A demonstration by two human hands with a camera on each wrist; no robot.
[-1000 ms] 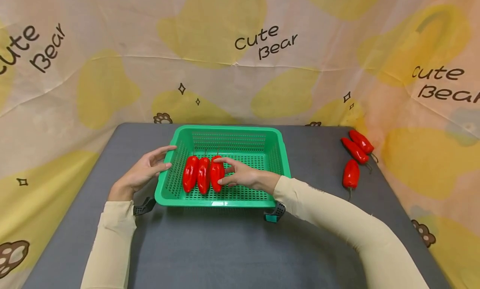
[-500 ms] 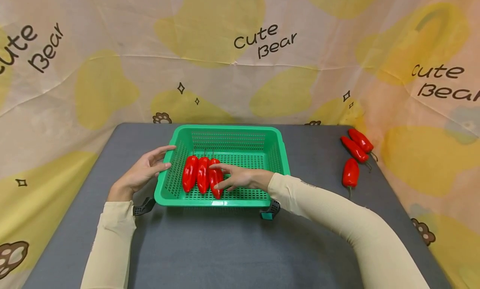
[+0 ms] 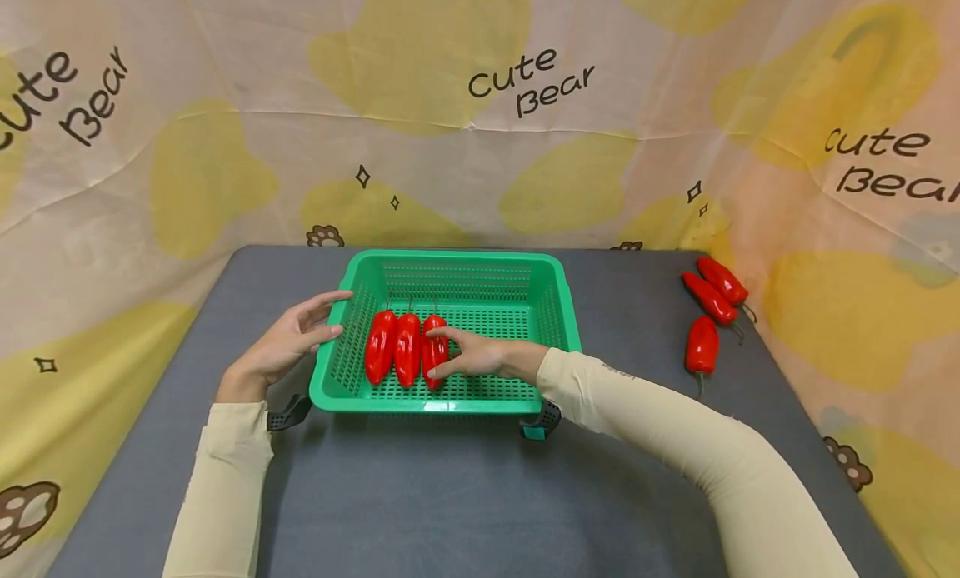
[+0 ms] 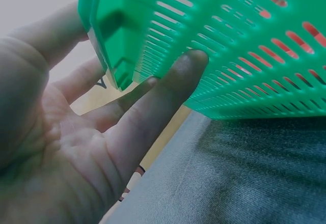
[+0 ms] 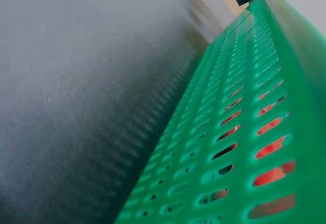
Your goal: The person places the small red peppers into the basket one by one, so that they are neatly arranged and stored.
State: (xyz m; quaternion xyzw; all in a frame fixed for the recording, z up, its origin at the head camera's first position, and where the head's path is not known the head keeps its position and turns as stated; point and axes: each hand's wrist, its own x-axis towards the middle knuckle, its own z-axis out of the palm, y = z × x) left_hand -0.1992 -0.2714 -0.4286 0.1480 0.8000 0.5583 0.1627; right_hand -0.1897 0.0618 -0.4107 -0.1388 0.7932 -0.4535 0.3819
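Note:
Three glossy red peppers lie side by side, stems away from me, in a green perforated plastic basket [image 3: 495,407]: the left pepper [image 3: 380,349], the middle pepper [image 3: 407,353] and the right pepper [image 3: 433,353]. My right hand [image 3: 476,355] reaches over the basket and holds the right pepper, index finger near its stem end and thumb near its tip. At the left rim, my left hand [image 3: 281,345] rests with extended fingers against the basket. The left wrist view shows one fingertip [image 4: 191,66] on the slotted outer wall. The right wrist view does not show the right hand.
Several more peppers lie on the grey table [image 3: 420,503] at the right: a stubby pepper [image 3: 702,346] and, behind it, two longer ones, including a slim pepper [image 3: 710,300]. A patterned cloth [image 3: 450,78] hangs around the table's back and sides.
The right pepper first shifted left and toward me against the middle one, then slightly back right and away, with the right hand following. The left hand and basket have stayed put.

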